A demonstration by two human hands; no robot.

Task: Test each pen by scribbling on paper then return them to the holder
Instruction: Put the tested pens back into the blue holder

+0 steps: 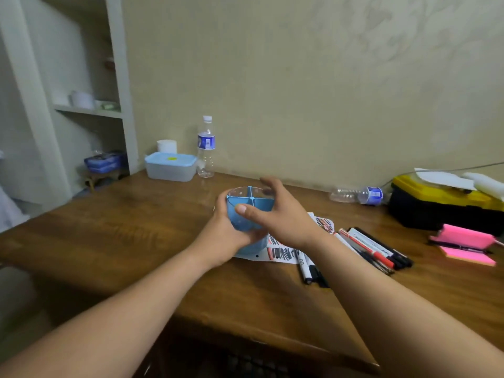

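Two hands clamp the holder (256, 204), mid-bench (122, 236).

Left hand (221, 241): curled round its lower left wall.

Holder: blue plastic, split into compartments, no pens showing inside. It tilts toward the camera; cannot tell if the base rests on the paper (283, 253) beneath it. Likely light, stiff, smooth, easy to tip. Best gripped low on the wall, not by the thin dividers.

Right hand (283, 216): thumb on the near wall, fingers over the far rim.

Right of holder: pens (368, 246) lie loose, slim, probably apt to roll. Pinch mid-barrel.

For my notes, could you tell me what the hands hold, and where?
Both grip the holder: left hand at its lower side, right hand across its rim.
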